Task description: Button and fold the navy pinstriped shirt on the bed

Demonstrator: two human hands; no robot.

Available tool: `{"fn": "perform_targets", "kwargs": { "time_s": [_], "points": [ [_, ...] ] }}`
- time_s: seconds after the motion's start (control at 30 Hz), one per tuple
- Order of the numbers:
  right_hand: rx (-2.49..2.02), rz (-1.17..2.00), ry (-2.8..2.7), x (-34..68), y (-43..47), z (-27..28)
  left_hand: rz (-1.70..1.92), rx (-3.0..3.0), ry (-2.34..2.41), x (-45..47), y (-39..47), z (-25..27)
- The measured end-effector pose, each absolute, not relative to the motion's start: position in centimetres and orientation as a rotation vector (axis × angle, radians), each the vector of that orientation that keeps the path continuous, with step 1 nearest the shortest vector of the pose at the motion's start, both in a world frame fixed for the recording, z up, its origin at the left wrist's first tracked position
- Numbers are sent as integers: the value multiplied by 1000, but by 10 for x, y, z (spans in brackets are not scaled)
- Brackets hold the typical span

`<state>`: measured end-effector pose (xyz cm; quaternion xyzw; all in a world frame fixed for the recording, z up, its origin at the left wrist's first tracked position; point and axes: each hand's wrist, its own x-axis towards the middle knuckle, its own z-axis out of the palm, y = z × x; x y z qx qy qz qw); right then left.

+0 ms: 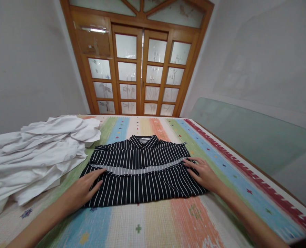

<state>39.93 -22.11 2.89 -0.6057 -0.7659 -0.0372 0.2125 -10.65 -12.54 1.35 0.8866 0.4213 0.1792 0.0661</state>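
Observation:
A black shirt with white stripes (pixel 142 189) lies folded in front of me, its collar (pixel 144 140) at the far end. Its near part is folded over toward the collar, and a curved grey band (pixel 142 171) of lighter fabric shows along that fold's edge. On the left side of the shirt rests my left hand (pixel 85 187), fingers stretched out and apart at the edge of the folded layer. My right hand (pixel 201 174) lies on the opposite side with its fingers spread over the same edge. Neither hand visibly grips the cloth.
A crumpled heap of white cloth (pixel 39 155) lies left of the shirt. Beneath both is a colourful striped cover (pixel 124 227). A pale green panel (pixel 246 131) leans by the right wall. Wooden doors with glass panes (pixel 140 69) stand at the back.

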Motion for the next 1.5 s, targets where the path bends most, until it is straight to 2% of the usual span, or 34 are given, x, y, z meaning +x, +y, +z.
{"fn": "perform_targets", "kwargs": {
  "time_s": [0.23,0.7,1.1,1.27,1.5],
  "points": [
    [-1628,333,-2203,381,-219,30,514,2714,1214,-95,-118,21],
    [-1668,329,-1980,386,-169,31,584,2711,1370,-72,-72,33],
    [-1571,657,-1413,398,-91,26,747,2542,1431,-55,-10,27],
    [-1698,554,-1500,396,-79,19,707,2552,1470,-52,2,20],
    [-1759,84,-1862,389,-73,17,768,2666,1412,-49,13,19]
  ]
}}
